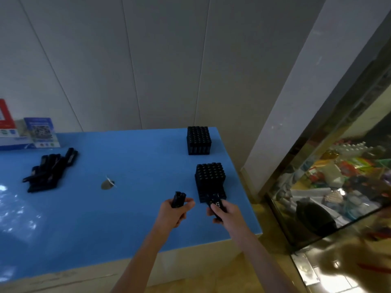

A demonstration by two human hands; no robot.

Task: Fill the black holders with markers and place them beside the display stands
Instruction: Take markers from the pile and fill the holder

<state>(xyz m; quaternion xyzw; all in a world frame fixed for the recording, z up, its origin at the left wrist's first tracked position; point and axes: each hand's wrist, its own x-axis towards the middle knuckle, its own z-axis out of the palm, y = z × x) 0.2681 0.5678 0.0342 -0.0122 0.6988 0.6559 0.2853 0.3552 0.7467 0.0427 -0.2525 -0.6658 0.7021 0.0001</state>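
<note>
Gripping markers point(179, 199), both hands point(176, 210) hover; fingers point(219, 216) curled.

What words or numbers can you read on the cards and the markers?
None can be read.
Blue display stand: a blurred square pattern and small icons, no legible words.
Red and white display stand: print too blurred to read.
Marker in the right hand: pale label marks, too small to read.
Loose markers on the blue table: labels too blurred.

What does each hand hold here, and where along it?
Left hand grips a few markers by their lower ends; right hand grips one marker around its middle.
</note>
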